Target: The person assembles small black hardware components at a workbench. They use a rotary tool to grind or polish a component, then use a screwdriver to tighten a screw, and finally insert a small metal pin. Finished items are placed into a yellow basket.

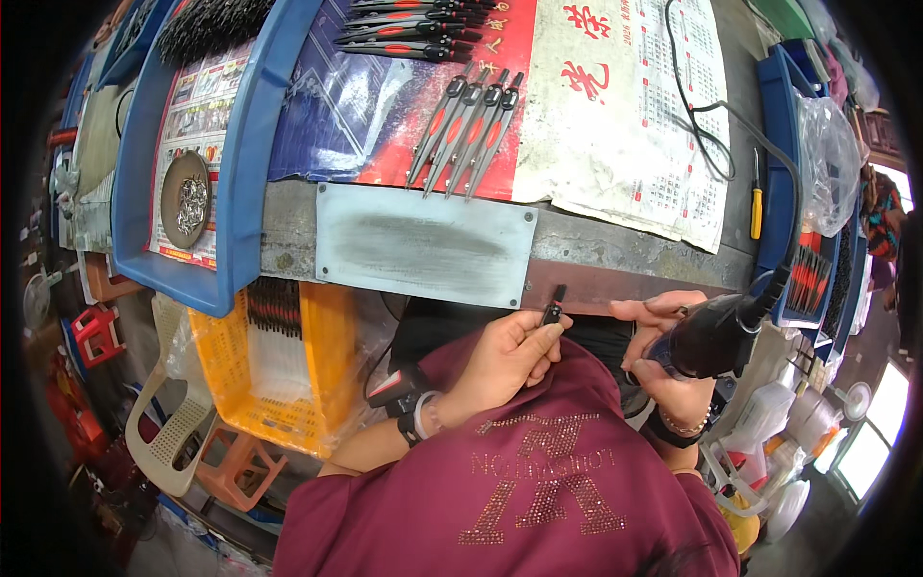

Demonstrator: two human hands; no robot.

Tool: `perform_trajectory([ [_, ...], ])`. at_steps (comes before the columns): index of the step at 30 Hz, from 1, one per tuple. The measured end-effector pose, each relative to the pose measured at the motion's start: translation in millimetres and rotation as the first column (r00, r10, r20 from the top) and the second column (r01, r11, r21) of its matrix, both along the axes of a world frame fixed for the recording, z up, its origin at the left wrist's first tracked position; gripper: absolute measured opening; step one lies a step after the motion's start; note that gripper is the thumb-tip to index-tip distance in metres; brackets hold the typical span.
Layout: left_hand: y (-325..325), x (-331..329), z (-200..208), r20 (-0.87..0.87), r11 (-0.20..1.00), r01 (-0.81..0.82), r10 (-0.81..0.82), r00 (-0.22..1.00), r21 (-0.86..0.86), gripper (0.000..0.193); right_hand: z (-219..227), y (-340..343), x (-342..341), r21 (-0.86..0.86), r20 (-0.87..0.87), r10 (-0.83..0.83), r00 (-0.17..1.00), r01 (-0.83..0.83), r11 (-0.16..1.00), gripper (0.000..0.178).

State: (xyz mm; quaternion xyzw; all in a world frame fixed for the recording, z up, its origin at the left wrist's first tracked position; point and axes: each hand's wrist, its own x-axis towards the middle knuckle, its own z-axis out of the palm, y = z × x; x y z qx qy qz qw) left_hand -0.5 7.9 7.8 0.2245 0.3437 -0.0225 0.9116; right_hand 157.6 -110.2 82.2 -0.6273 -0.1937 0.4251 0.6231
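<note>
Pinching a black piece (pixel 553 313) near frame centre, the left hand (pixel 519 352) curls; the right hand (pixel 642 338) grips a corded tool (pixel 710 337). Upper left, a blue tray (pixel 244 178) holds a bowl (pixel 175 188) of metal bits (pixel 191 204).

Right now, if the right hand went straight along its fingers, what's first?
Likely the small, slim black part pinched in the left hand, or that hand itself; depth is unclear, so the reddish-brown table edge could come first.
</note>
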Motion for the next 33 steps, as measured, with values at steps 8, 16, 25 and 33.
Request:
perform_trajectory([
  [8, 2, -1, -3, 0.031, 0.997, -0.026, 0.028, 0.999, -0.079, 0.018, -13, 31, 10, -0.343, 0.146, 0.286, 0.947, -0.223, 0.913, 0.046],
  [16, -3, -1, -5, 0.01, 0.997, -0.028, 0.029, 1.0, -0.069, 0.022, -18, 36, 8, -0.343, 0.163, 0.345, 0.924, -0.275, 0.898, 0.04],
  [25, 0, -1, -4, -0.01, 0.998, -0.001, 0.001, 1.0, -0.057, 0.021, 11, 24, 5, 0.544, 0.235, 0.016, 0.972, -0.145, 0.827, 0.067],
  [33, 1, -1, -2, 0.0, 0.999, -0.003, 0.003, 1.0, -0.044, 0.021, 3, 43, -8, 0.643, 0.479, 0.053, 0.876, -0.392, 0.658, 0.058],
])
